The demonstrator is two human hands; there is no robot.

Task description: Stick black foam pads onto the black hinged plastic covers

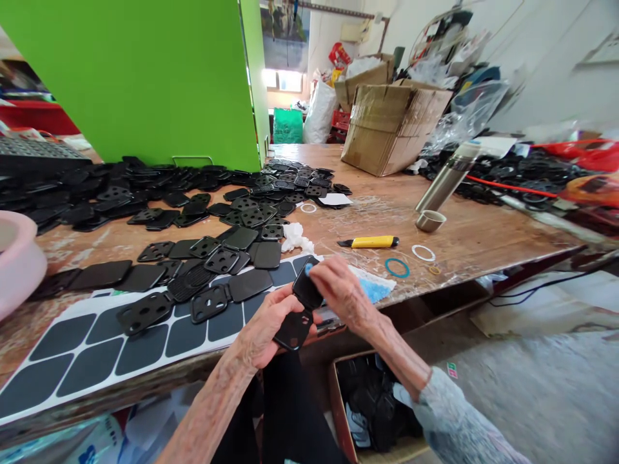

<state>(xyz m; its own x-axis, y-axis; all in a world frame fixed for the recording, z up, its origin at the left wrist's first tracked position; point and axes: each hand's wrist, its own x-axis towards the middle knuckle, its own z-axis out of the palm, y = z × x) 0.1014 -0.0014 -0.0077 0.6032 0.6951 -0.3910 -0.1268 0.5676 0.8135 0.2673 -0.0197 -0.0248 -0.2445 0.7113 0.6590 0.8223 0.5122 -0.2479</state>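
Our left hand point(271, 325) holds a black hinged piece point(293, 332) at the near edge of the desk point(372, 212); our right hand point(342, 290) meets its far half, a small blue bit point(308, 269) at the fingertips. Near left lies a sheet of dark squares point(142, 349), partly under black pieces point(193, 277); right, a yellow cutter point(374, 242), farther a steel flask point(447, 177).

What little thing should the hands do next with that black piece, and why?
Perhaps the right hand should rub gently across the upper flap of the black piece while the left hand steadies it. The piece is open, the left hand grips it, and the right hand is at that flap, where something small and blue shows.
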